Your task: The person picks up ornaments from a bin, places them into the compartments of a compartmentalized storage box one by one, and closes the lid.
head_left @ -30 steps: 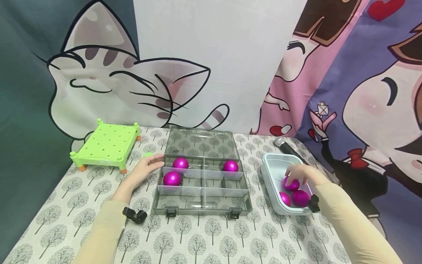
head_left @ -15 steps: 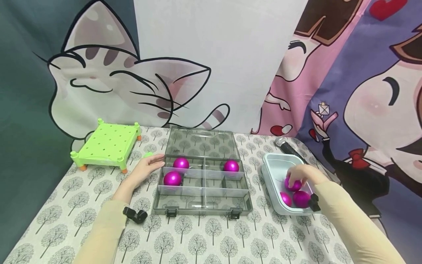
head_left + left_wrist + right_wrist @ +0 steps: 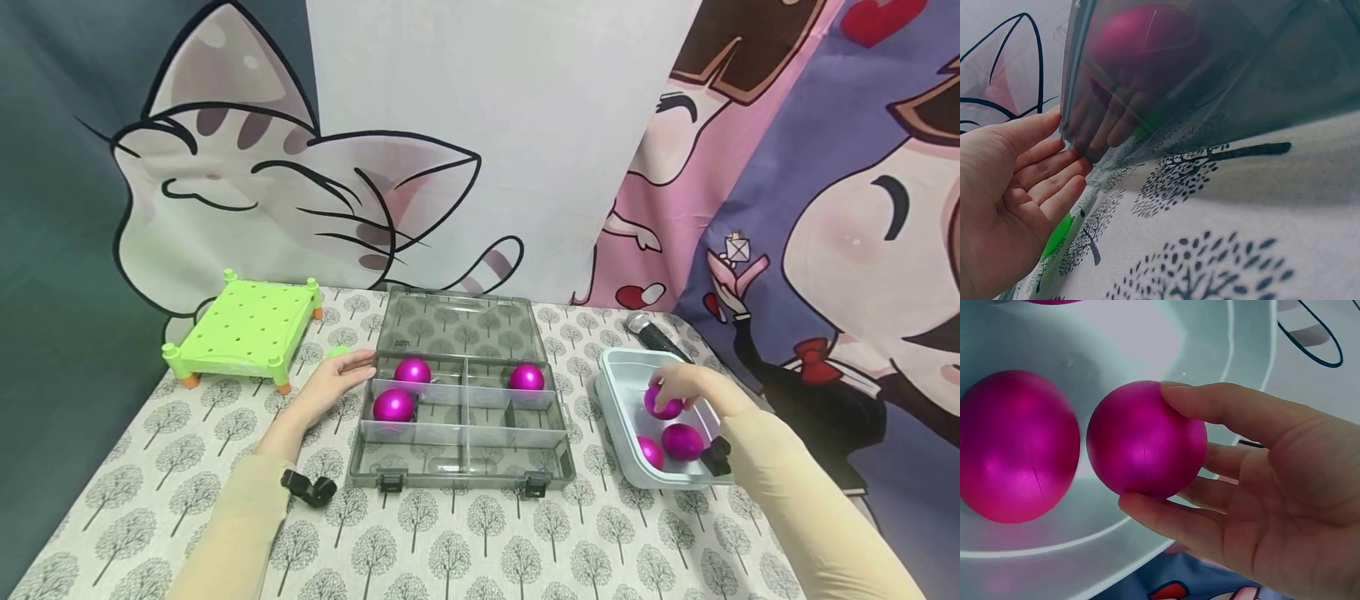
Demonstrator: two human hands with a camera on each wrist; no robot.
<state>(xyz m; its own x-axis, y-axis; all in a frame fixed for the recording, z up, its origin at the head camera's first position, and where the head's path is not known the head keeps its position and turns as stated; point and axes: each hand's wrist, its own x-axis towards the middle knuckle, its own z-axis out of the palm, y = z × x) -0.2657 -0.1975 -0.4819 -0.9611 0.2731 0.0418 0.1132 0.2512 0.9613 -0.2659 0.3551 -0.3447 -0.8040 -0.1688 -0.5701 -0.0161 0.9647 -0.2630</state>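
My right hand (image 3: 693, 387) pinches a shiny magenta ball (image 3: 1145, 442) between thumb and fingertips, inside the pale blue bin (image 3: 628, 383). Two more magenta balls sit in that bin, one round ball (image 3: 682, 442) and one partly hidden ball (image 3: 649, 453). My left hand (image 3: 333, 387) rests its nearly straight fingers against the left side of the clear grey compartment box (image 3: 480, 481). In the box, one ball (image 3: 412, 372) lies back left, another ball (image 3: 393, 406) middle left, and a third ball (image 3: 527, 378) back right.
The box's lid (image 3: 457, 325) lies folded back. A green perforated stand (image 3: 243, 327) with orange feet is at the left. Behind the bin lies a black microphone (image 3: 656, 335). A small green object (image 3: 339, 352) shows beyond my left hand.
My right hand has gripped a ball and raised it slightly, away from the other two in the bin. The left hand stays at the box's side.
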